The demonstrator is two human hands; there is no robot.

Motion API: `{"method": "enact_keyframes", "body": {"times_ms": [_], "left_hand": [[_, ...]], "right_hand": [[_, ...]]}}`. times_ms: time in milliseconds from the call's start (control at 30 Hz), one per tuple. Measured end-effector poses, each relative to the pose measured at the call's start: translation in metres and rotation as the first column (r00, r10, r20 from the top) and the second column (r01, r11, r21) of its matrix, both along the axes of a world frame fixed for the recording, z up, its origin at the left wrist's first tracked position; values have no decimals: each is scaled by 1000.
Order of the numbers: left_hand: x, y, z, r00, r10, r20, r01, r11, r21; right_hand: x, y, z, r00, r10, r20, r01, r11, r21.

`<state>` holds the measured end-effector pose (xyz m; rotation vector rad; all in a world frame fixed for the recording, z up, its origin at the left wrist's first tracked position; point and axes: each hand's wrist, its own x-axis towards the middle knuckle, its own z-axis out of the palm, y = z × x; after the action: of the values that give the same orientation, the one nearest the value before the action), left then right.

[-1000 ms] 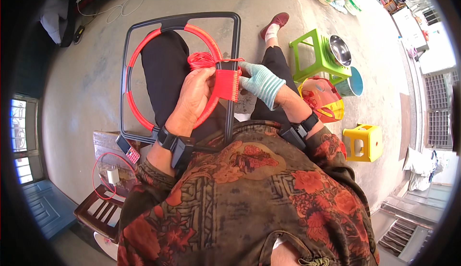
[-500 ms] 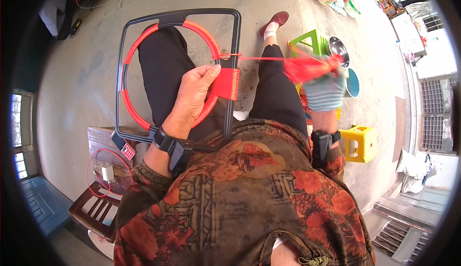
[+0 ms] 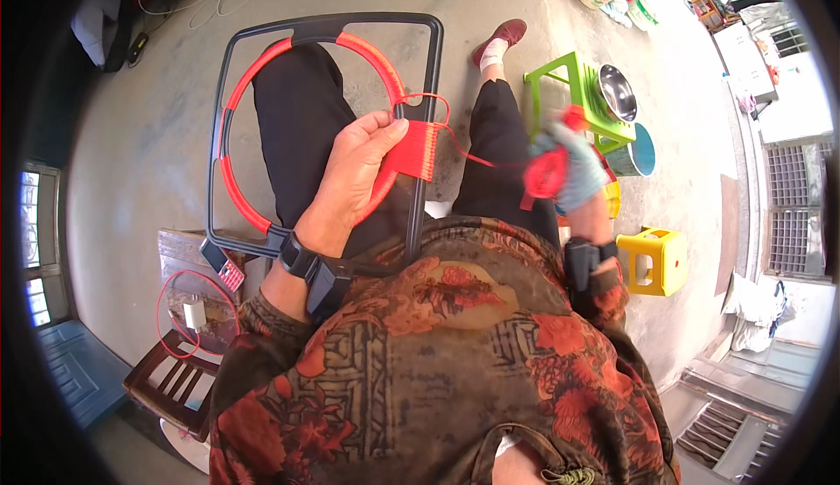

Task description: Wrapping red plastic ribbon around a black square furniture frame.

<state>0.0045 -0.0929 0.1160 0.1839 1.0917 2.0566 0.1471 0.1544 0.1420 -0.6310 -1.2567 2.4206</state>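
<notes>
A black rectangular frame (image 3: 435, 58) with a ring (image 3: 242, 196) inside it lies over my lap, tilted slightly. Red cord covers parts of the ring, and a dense red wrapping (image 3: 418, 151) joins ring and side bar. My left hand (image 3: 348, 170) pinches the ring beside that wrapping, thumb on top. From the wrapping's upper end a red strand (image 3: 466, 153) loops past the side bar and sags rightward. It runs to a red cord bundle (image 3: 547, 173) in my right hand (image 3: 577, 168), which wears a striped glove and is smeared by motion.
Right of my leg stand a green stool (image 3: 573, 73), a metal bowl (image 3: 617, 93), a blue bucket (image 3: 641, 151) and a yellow stool (image 3: 654, 262). At the lower left, a wooden chair (image 3: 179, 387) stands near a white block (image 3: 194, 313) and a loop of red cord.
My right hand has come down and slightly inward with the cord bundle. The strand, taut before, now hangs slack in a loop by the side bar. My left hand keeps its hold.
</notes>
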Motion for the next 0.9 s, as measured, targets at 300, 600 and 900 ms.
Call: {"method": "enact_keyframes", "body": {"times_ms": [300, 600, 900], "left_hand": [[-2, 2, -2, 999, -38, 16, 38, 999, 37], [-2, 1, -1, 1000, -7, 3, 7, 1000, 15], [-4, -2, -3, 999, 15, 42, -16, 1000, 21]], "right_hand": [[-37, -22, -27, 836, 435, 333, -509, 842, 180], [-51, -46, -9, 910, 401, 106, -409, 910, 67], [-31, -24, -14, 910, 409, 70, -415, 893, 174]]}}
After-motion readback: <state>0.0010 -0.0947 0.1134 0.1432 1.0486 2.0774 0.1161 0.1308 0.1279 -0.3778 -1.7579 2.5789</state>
